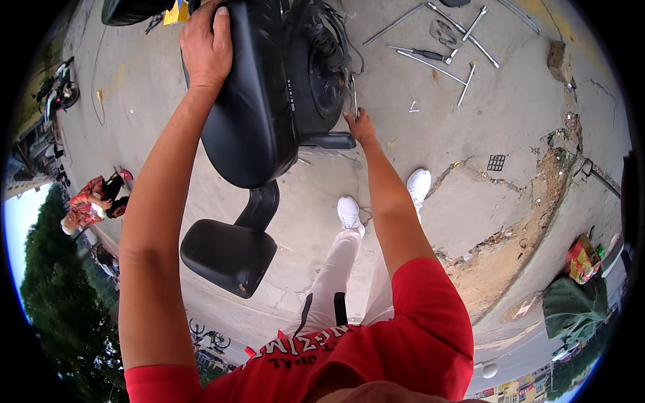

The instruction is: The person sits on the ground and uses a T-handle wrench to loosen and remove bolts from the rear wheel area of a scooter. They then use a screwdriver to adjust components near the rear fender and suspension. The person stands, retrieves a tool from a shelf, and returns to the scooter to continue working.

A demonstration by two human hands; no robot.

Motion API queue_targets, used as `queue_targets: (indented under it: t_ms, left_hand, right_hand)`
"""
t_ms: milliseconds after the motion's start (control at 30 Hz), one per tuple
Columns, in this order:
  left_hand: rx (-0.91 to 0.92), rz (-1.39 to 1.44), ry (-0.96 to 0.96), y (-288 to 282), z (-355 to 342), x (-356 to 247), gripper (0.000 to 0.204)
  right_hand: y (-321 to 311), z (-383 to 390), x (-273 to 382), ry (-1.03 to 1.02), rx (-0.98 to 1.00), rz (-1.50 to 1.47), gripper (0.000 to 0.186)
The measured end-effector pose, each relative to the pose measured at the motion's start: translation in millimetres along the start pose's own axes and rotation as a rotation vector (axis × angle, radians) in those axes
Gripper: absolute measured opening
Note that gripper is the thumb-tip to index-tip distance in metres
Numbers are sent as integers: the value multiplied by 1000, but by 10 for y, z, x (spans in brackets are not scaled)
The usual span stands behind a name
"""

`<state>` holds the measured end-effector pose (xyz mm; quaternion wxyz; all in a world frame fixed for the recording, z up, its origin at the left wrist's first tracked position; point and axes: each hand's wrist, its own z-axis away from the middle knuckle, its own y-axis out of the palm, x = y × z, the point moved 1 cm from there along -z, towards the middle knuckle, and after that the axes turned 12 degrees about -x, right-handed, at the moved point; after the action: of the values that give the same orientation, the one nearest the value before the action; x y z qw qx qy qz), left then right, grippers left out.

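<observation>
The long black seat (245,87) of a scooter lies in front of me. My left hand (207,50) rests on its upper left part, with the fingers bent over the edge and their tips partly hidden. My right hand (361,126) is closed round the near end of a slim silver rod-like tool (355,97), beside the wheel (327,87). The tool's far end reaches the dark, dirty parts by the wheel hub, where its tip is hard to make out. A black footrest-like piece (329,140) juts out just left of my right hand.
A black padded backrest (228,256) sticks out on a curved arm toward me. Cross wrench (463,33), screwdriver (428,54) and T-handle wrench (463,80) lie on the concrete at the upper right. Broken ground (531,235) runs along the right. A person (91,205) sits at the left.
</observation>
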<state>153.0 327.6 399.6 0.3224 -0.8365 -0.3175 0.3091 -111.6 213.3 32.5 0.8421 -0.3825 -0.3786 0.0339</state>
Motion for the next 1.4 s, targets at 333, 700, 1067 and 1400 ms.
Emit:
queue_targets:
  t_ms: [333, 700, 1067, 1400]
  left_hand:
    - [9, -275, -66, -165, 133, 44, 47]
    - [483, -118, -1275, -2541, 1713, -469, 63]
    - [-663, 229, -1939, -2343, 1722, -1346, 59]
    - [-660, 167, -1978, -2430, 1641, -1379, 61]
  right_hand:
    - [-1952, 896, -534, 26, 285, 32, 46]
    - [-2854, 510, 2299, -273, 388, -150, 45]
    - [-2131, 2625, 2768, 887, 328, -845, 46]
    - [-1869, 2663, 2646, 970, 54, -955, 42]
